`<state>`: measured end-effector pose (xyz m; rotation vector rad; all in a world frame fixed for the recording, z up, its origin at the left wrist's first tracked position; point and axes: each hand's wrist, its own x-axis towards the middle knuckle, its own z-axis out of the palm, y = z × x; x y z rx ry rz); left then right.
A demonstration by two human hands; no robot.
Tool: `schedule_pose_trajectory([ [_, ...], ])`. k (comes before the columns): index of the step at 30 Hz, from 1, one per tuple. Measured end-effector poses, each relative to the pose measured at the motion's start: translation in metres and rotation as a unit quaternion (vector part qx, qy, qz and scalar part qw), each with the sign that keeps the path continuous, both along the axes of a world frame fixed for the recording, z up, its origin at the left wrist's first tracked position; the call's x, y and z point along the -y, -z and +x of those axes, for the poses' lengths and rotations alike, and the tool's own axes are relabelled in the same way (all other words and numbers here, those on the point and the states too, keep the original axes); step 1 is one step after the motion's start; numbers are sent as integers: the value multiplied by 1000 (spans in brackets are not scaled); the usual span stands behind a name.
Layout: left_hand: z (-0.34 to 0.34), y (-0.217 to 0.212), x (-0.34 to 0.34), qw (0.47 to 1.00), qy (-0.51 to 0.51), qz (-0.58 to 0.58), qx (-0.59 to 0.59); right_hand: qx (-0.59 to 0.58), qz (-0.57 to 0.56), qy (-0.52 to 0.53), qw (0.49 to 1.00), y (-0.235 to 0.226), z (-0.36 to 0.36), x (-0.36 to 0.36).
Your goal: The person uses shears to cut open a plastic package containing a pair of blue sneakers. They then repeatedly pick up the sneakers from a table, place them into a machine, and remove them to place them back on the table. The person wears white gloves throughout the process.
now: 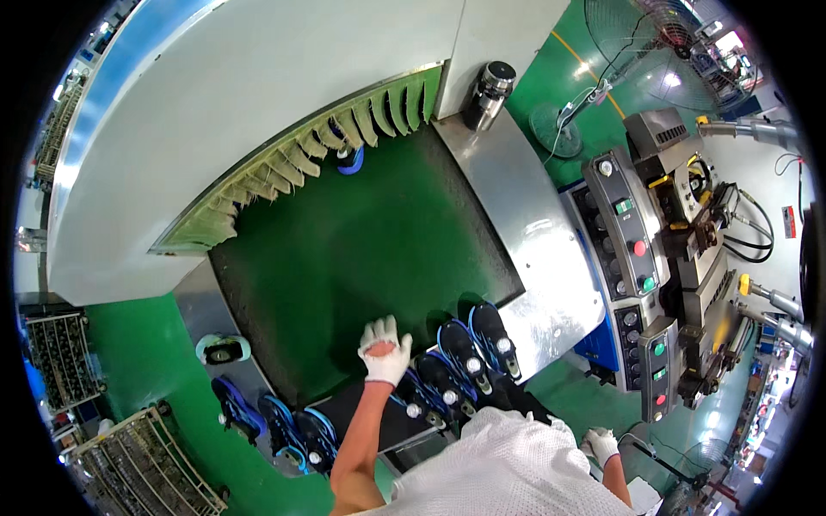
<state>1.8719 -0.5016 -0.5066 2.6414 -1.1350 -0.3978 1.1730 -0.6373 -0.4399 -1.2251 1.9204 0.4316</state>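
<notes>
My left hand (385, 351), in a white glove with an uncovered patch on its back, reaches over the near part of the green conveyor belt (370, 249). Its fingers are spread and nothing is in them. Several black shoes with blue soles stand to its right along the near edge, one black shoe (463, 353) among them. More sit at the left, including a black shoe (238, 408). Down by my right side, my gloved right hand (600, 445) has its fingers curled; anything inside them is hidden. Far off, a blue-soled shoe (349, 160) is partly under the strip curtain (292, 159).
A big grey machine housing (275, 77) arches over the belt's far end. A steel flask (490, 95) stands on the right metal ledge (551, 267); a roll of tape (223, 349) lies at the left. Control panels (632, 232), a fan (671, 52) and wire racks (142, 464) surround the station.
</notes>
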Motion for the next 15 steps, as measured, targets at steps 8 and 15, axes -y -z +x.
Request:
schedule_pose_trajectory([
  [8,250,8,212,961,-74,-177,201,-111,-82,52,989,-90,85,-7],
  [15,370,65,290,989,-89,-70,97,-166,57,2,984,-121,96,-61],
])
